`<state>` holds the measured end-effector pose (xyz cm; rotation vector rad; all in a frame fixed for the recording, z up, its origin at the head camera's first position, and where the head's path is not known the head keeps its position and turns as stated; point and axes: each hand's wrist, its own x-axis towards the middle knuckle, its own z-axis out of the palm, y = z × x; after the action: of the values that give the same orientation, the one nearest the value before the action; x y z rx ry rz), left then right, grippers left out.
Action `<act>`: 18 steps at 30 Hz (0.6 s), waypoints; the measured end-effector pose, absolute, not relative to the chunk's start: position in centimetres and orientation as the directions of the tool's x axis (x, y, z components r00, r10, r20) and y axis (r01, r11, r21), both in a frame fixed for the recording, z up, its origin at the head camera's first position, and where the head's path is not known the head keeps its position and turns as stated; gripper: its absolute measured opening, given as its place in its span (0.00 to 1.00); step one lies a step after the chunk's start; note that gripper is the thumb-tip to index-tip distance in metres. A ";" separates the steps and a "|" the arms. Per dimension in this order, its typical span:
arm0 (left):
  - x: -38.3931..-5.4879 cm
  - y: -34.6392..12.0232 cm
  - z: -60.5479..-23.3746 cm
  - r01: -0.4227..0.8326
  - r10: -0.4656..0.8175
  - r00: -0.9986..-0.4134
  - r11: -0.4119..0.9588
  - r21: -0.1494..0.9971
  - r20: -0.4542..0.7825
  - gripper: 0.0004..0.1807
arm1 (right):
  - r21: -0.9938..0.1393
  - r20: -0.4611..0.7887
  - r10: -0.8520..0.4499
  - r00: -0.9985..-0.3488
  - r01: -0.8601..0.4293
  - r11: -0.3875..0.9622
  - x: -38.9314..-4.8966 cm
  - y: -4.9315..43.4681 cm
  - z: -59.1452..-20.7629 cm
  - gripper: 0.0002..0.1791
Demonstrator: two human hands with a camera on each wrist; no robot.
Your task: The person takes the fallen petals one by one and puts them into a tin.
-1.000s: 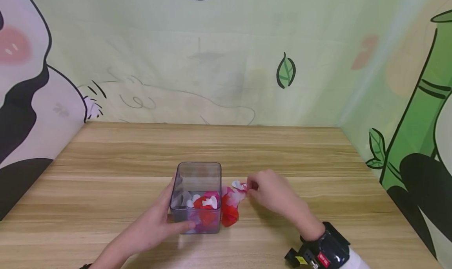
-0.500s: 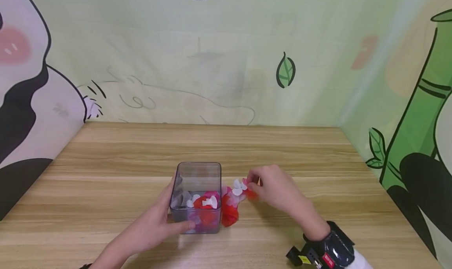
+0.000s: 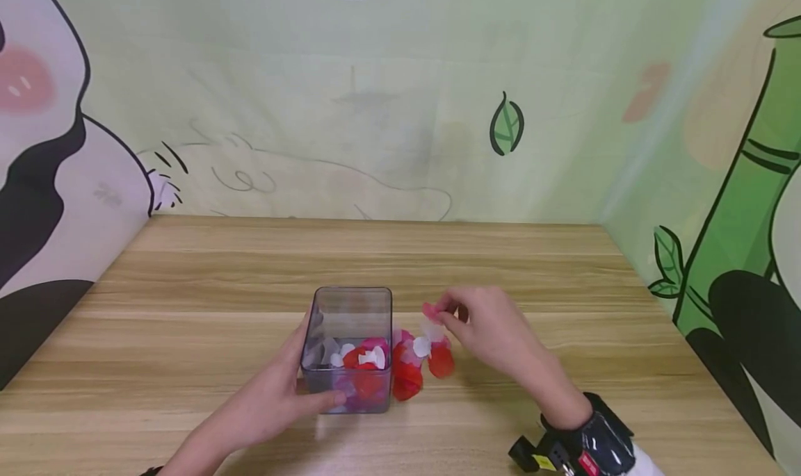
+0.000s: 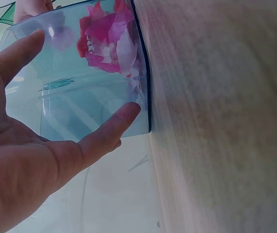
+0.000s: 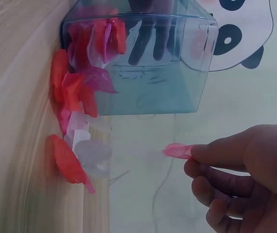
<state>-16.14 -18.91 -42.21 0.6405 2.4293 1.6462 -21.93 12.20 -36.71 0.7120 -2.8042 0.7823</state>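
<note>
My left hand [image 3: 269,406] holds a clear, grey-tinted plastic box [image 3: 352,304] at its left side, thumb on the front wall and fingers along the side. Red, pink and white artificial flower petals [image 4: 108,36] lie inside the box. My right hand [image 3: 491,323] pinches a pink petal [image 5: 178,150] between thumb and index finger, raised above the table right of the box. Below it, loose petals lie against and beside the box's right wall: a red petal [image 3: 441,362], a white petal [image 3: 422,346] and several others. A pale petal just under the right hand looks blurred.
The wood-grain table [image 3: 219,267] reaches back to a pale green backdrop [image 3: 400,149] with cartoon pandas and bamboo. A black wrist camera mount [image 3: 585,438] sits on the right forearm, above the table's front right part.
My right hand has risen slightly from the loose petals with a pink petal. The red and white petals beside it have spread apart, the red one lower. My left hand and the box have stayed put.
</note>
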 end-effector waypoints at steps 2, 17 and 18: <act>-16.2 -18.9 -42.2 0.279 0.422 -0.897 0.308 0.909 0.133 0.65 | -0.451 0.277 -0.408 -0.870 -0.492 0.745 -21.9 12.2 -36.6 0.04; -16.1 -19.0 -42.1 0.289 0.412 -0.902 0.351 0.890 0.130 0.66 | -0.477 0.460 -0.452 -0.764 -0.642 0.600 -20.8 11.4 -36.1 0.06; -16.1 -19.0 -42.2 0.298 0.415 -0.899 0.350 0.888 0.138 0.66 | -0.479 0.469 -0.454 -0.758 -0.650 0.590 -20.6 11.3 -36.0 0.06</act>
<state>-16.15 -19.00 -42.16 0.6600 2.4879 1.5996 -20.63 11.27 -36.03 0.9025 -2.5248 0.9371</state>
